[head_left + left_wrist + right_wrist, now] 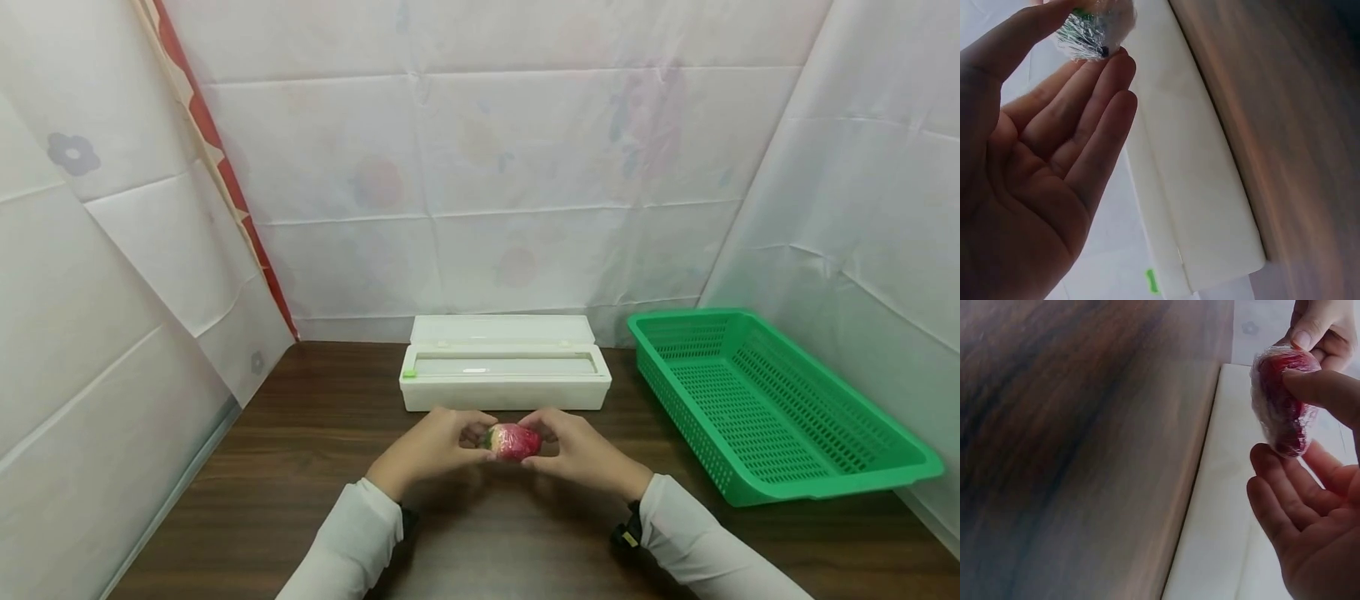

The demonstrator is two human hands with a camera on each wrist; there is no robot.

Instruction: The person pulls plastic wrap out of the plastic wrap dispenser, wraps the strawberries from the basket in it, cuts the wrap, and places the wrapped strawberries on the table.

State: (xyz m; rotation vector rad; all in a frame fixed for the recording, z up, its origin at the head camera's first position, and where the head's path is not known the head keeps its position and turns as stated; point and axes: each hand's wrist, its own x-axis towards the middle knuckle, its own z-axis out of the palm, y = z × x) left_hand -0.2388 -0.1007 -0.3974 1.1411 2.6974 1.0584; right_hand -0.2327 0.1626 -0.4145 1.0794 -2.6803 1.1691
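A red strawberry (pixel 514 442) with a pale, green-leaved end is wrapped in crinkled clear plastic film. It is held above the table between both hands. My left hand (pixel 431 450) pinches its leafy end between thumb and fingers; in the left wrist view the film (pixel 1088 37) shines around the green part. At the red end, my right hand (pixel 585 450) grips it, the thumb lying on the wrapped side in the right wrist view. Just behind the hands stands a long white cling film dispenser (pixel 506 395), its lid (pixel 502 328) raised and a green slider (pixel 409 374) at its left end.
A green plastic basket (pixel 757 490) with perforated walls stands on the right of the dark wooden table (pixel 300 467). White patterned sheets (pixel 480 167) hang behind and on both sides, with a red strip (pixel 225 171) in the left corner.
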